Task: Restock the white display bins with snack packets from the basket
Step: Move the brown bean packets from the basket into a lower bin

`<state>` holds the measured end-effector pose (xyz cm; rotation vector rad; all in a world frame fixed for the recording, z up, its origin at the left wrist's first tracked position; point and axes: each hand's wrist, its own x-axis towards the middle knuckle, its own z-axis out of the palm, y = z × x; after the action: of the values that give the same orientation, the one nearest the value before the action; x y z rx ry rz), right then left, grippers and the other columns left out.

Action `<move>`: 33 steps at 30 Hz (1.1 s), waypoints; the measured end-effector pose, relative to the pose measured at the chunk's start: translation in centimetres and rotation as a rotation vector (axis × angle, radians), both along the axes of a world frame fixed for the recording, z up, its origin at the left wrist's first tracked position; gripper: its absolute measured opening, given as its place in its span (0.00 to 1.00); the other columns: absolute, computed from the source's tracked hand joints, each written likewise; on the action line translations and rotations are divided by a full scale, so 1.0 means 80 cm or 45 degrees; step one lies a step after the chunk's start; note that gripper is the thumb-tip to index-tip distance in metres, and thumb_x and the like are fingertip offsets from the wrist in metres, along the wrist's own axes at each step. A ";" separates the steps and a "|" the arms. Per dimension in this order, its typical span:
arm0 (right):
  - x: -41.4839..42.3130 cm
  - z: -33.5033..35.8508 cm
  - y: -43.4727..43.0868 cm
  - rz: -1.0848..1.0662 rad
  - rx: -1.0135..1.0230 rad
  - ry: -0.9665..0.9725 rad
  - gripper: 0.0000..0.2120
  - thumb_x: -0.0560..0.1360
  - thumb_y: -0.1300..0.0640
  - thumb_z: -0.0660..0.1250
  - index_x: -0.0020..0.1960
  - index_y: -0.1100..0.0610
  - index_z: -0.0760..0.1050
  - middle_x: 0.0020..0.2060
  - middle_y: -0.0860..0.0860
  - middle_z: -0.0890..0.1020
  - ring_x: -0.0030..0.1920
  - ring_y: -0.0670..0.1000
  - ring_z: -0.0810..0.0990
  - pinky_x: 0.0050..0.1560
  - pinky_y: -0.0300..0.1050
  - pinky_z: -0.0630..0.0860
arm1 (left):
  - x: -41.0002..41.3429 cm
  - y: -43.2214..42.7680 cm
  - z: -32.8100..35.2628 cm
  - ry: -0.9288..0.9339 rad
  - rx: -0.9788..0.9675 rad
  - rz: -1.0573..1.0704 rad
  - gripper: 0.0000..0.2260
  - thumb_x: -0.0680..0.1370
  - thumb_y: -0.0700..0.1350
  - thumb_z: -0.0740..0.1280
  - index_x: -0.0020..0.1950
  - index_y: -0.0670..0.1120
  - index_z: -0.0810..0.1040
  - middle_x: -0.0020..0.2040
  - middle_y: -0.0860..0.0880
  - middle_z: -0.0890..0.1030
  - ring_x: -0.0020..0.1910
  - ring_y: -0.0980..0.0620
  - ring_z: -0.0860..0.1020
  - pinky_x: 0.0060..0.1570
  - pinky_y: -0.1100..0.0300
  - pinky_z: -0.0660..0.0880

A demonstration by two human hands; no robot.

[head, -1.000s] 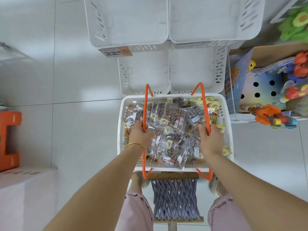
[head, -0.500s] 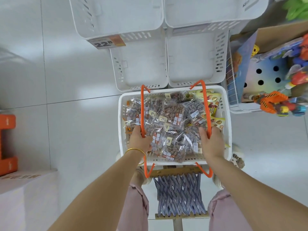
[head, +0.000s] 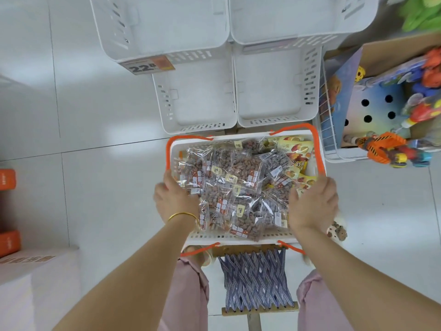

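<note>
A white basket (head: 238, 238) with orange handles sits on a stool in front of me. It is full of clear packets of brown nuts (head: 241, 180), with yellow snack packets (head: 296, 151) at its far right. My left hand (head: 175, 199) grips the left orange handle (head: 169, 156) at the basket's left side. My right hand (head: 312, 204) grips the right orange handle (head: 318, 149) at the right side. Both handles are folded outward. Beyond the basket stand two lower white display bins (head: 198, 125) and two upper bins (head: 162, 51), all empty.
An orange price tag (head: 148, 65) reading 22.8 hangs on the upper left bin. A wire basket (head: 334, 149) of colourful toys stands to the right. The woven blue stool seat (head: 255, 283) is between my knees. A pale box (head: 28, 278) lies at the lower left.
Both orange handles have swung from the basket's middle out to its sides, and my hands have moved apart with them. The view has come closer to the basket.
</note>
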<state>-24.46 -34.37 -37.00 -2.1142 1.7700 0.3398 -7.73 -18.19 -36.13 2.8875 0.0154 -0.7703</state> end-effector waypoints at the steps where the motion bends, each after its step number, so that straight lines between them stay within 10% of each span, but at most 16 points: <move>1: 0.011 0.001 -0.002 0.166 -0.043 -0.026 0.32 0.76 0.48 0.62 0.74 0.60 0.54 0.72 0.62 0.60 0.71 0.64 0.61 0.70 0.59 0.59 | 0.009 -0.007 0.000 -0.089 -0.009 -0.142 0.34 0.72 0.43 0.70 0.73 0.47 0.55 0.67 0.39 0.64 0.67 0.39 0.63 0.67 0.50 0.61; 19: 0.146 -0.173 -0.037 1.169 0.034 -0.217 0.26 0.76 0.37 0.57 0.66 0.54 0.67 0.60 0.54 0.73 0.61 0.56 0.70 0.53 0.50 0.70 | 0.113 -0.091 -0.175 -0.284 -0.469 -1.188 0.18 0.77 0.43 0.62 0.68 0.48 0.68 0.62 0.46 0.72 0.60 0.45 0.68 0.62 0.53 0.65; 28: 0.125 -0.154 -0.037 1.254 0.176 -0.264 0.18 0.69 0.39 0.70 0.44 0.52 0.70 0.43 0.50 0.74 0.40 0.49 0.74 0.33 0.42 0.65 | 0.087 -0.074 -0.179 -0.290 -0.332 -1.147 0.16 0.78 0.48 0.64 0.64 0.48 0.71 0.57 0.45 0.76 0.56 0.43 0.74 0.59 0.49 0.70; 33: 0.117 -0.160 -0.040 1.214 0.218 -0.348 0.21 0.68 0.46 0.74 0.52 0.56 0.71 0.46 0.49 0.75 0.45 0.50 0.74 0.42 0.43 0.69 | 0.072 -0.071 -0.172 -0.071 -0.321 -0.966 0.16 0.79 0.49 0.61 0.66 0.46 0.67 0.56 0.45 0.77 0.50 0.44 0.77 0.47 0.54 0.75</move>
<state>-15.09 -37.59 -49.83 -2.5718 0.4729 0.3857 -2.01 -23.86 -49.87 2.6302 -1.1408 -0.7104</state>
